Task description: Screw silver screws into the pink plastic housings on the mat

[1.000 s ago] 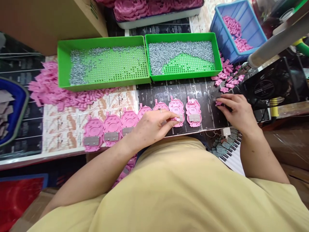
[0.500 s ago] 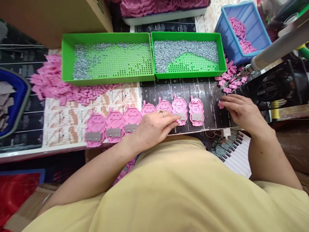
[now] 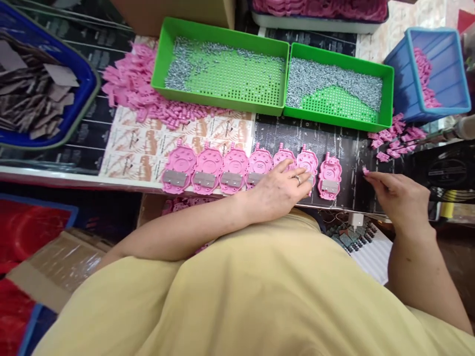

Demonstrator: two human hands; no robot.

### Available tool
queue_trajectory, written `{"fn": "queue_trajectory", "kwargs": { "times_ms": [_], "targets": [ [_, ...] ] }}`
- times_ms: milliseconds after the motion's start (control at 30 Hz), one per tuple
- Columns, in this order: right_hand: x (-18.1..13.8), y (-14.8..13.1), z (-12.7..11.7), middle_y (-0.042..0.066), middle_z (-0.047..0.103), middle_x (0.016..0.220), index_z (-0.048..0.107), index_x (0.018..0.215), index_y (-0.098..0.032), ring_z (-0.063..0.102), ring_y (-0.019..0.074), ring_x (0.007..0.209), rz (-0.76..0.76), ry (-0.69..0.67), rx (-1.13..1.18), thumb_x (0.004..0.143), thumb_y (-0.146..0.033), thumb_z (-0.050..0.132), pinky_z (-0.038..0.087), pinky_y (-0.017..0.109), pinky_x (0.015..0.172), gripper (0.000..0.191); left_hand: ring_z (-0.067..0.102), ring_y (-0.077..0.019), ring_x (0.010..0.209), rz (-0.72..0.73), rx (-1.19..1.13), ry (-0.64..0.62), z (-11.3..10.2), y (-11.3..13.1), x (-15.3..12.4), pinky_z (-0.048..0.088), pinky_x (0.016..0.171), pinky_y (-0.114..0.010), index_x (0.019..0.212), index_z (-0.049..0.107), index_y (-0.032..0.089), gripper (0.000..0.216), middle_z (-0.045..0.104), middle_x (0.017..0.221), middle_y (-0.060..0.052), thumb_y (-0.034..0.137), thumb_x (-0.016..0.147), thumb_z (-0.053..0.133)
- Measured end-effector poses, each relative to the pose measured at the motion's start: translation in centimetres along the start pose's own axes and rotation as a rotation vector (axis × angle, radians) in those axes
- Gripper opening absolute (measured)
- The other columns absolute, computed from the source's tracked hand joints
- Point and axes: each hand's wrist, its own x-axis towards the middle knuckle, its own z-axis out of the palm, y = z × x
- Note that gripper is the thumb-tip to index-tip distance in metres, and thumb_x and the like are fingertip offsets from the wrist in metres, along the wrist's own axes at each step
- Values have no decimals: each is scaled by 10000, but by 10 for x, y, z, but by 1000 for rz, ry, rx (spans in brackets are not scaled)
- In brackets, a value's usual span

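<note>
Upper centre, green trays (image 3: 337, 118) hold silvery screws (image 3: 306, 81); upper right, a blue bin (image 3: 406, 96) holds pink bits (image 3: 425, 74). At right, the right hand (image 3: 403, 198) pinches a small pink part (image 3: 365, 171); mid-frame, the left hand (image 3: 280, 190), loosely spread, partly covers pink casings (image 3: 233, 165).

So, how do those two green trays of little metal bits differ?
The left tray is a paler, yellower green; the right tray is brighter. Metal bits in the left tray lie mostly toward its left end and far edge, while the right tray holds a thicker, denser spread. The left tray also looks longer than the right tray. Both have holes in the bottom.
</note>
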Motion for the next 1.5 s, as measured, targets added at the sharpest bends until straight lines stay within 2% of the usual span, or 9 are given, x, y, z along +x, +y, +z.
{"fn": "queue_trajectory", "kwargs": {
  "times_ms": [167,267,367,533,733,967,1200,1333,1500],
  "targets": [
    [19,-44,4,45,765,897,767,947,-259,714,186,751,107,129,278,872,-371,685,565,318,684,158,694,-232,1099,42,47,-42,2,1,2,451,1074,-451,1035,689,112,197,738,1174,-125,109,981,499],
    [37,-77,13,44,761,940,769,935,-260,722,170,825,-42,28,288,908,-353,638,580,302,764,163,695,-228,1083,46,68,-56,1,1,3,454,1060,-430,1014,688,124,191,737,1167,-128,125,983,499],
    [54,-95,26,50,760,986,764,989,-239,708,150,867,-250,-62,90,963,-291,536,541,260,752,236,697,-231,1064,39,65,-63,1,1,5,479,1014,-407,1005,688,116,199,747,1127,-130,125,984,490],
    [63,-94,37,46,747,1019,743,1024,-207,640,147,862,-430,-111,-102,952,-172,488,463,258,718,267,697,-236,1049,41,31,-75,1,0,5,486,1007,-423,1007,691,119,215,753,1102,-123,103,974,479],
    [61,-103,25,99,711,1083,704,1092,-172,563,213,937,-540,-189,-270,939,-179,494,362,348,734,260,694,-239,1053,45,17,-48,1,-1,2,480,1033,-444,1003,696,114,237,751,1110,-128,94,972,462],
    [72,-110,25,84,732,978,745,878,-180,575,200,853,-410,-270,-197,937,-223,515,338,349,707,241,697,-235,1050,56,15,-52,2,-2,2,479,1039,-457,1029,697,116,228,749,1126,-133,85,965,481],
    [85,-99,30,45,766,948,789,975,-243,665,167,807,-283,-316,-105,935,-304,561,397,287,635,240,702,-239,1047,43,1,-59,4,-3,2,476,1039,-458,982,700,116,171,750,1131,-131,108,958,530],
    [90,-97,28,30,763,877,794,957,-253,653,158,746,-270,-353,-86,919,-306,572,347,282,587,232,699,-232,1047,33,-3,-42,6,-3,2,457,1051,-453,974,699,124,169,751,1129,-124,123,967,531],
    [89,-102,23,80,754,886,785,924,-198,605,171,731,-334,-384,-143,898,-176,520,302,304,588,268,696,-239,1033,41,-19,-66,5,-4,4,512,906,-397,954,690,119,169,751,1116,-130,111,966,522]
  ]
}}
